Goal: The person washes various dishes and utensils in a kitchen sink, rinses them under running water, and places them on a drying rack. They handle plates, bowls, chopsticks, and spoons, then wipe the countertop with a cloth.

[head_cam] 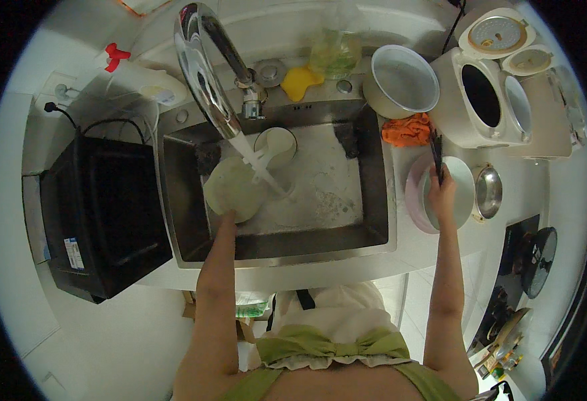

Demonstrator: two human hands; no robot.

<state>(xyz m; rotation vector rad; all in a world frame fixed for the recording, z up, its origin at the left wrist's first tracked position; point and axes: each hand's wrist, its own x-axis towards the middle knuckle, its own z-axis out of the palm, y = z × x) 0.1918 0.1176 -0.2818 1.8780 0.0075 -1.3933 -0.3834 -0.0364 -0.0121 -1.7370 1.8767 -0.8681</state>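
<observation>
My left hand (227, 219) grips the near edge of a pale round plate (231, 188) inside the steel sink (373, 220); its fingers are mostly hidden by the plate. Water (261, 165) runs from the chrome faucet (206, 75) beside the plate's right side. Just behind the plate, a pale round bowl (283, 140) lies in the sink, partly covered by the stream. Out to the right, my right hand (442, 193) holds a bundle of dark chopsticks (437, 153) above a white bowl (459, 188). That bowl sits in or on a pinkish basin (415, 200).
A black appliance (108, 215) stands left of the sink. Behind it are a white bottle (148, 82), a yellow cloth or sponge (301, 82) and a clear bottle (336, 55). To the right are a pot (404, 80), an orange cloth (406, 131), a rice cooker (474, 100) and a metal bowl (489, 193).
</observation>
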